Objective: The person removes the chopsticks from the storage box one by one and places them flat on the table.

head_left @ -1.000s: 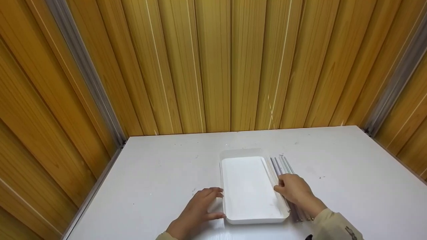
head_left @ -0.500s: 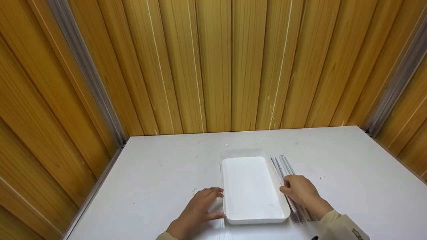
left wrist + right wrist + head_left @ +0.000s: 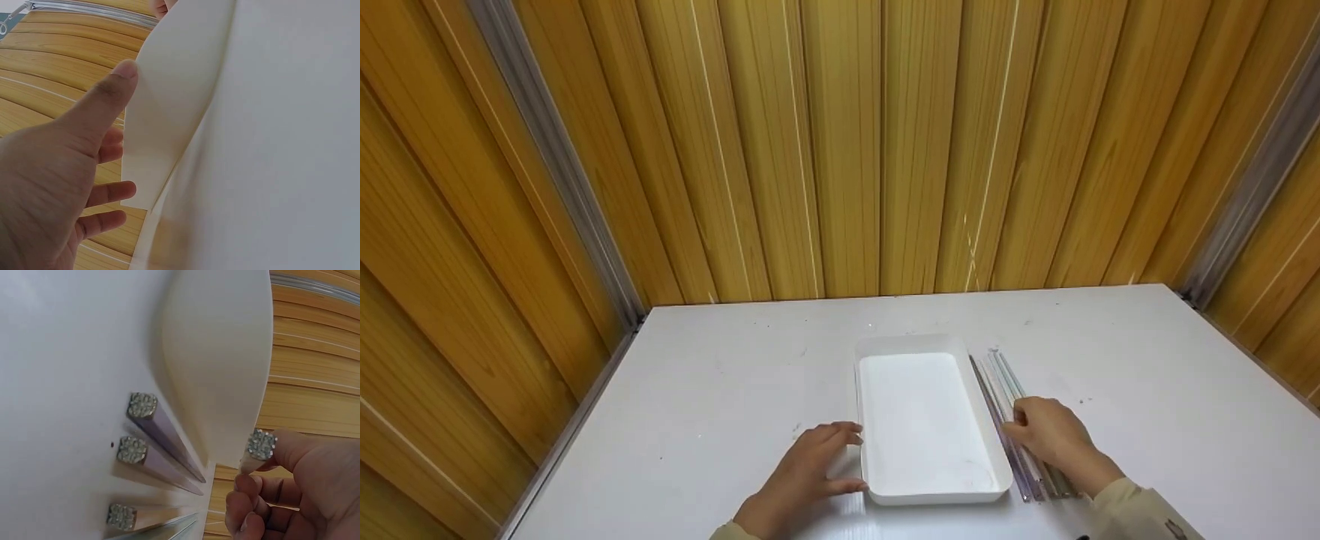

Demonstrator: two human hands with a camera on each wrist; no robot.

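Observation:
A white rectangular tray (image 3: 922, 420) lies lengthwise on the table in the head view. My left hand (image 3: 810, 457) stays at its left side, thumb and fingers spread. In the left wrist view the thumb (image 3: 125, 70) touches the pale side wall (image 3: 169, 84). To the tray's right my right hand (image 3: 1054, 431) pinches a pale chopstick (image 3: 261, 444) with a square, glittering end. Held off the table, it is above several similar chopsticks (image 3: 1031, 491). In the right wrist view a purple chopstick (image 3: 160, 424) lies closest to the tray wall; part of the row is hidden by my hand.
The white table (image 3: 720, 397) extends on both sides of the tray. Wood-look panels (image 3: 840, 150) rise behind its back edge, and metal posts (image 3: 562, 150) stand at the corners. Small specks mark the tabletop.
My right hand has shifted to the right, away from the tray's right rim and over the row, carrying the pale chopstick. The left hand and the tray have stayed still.

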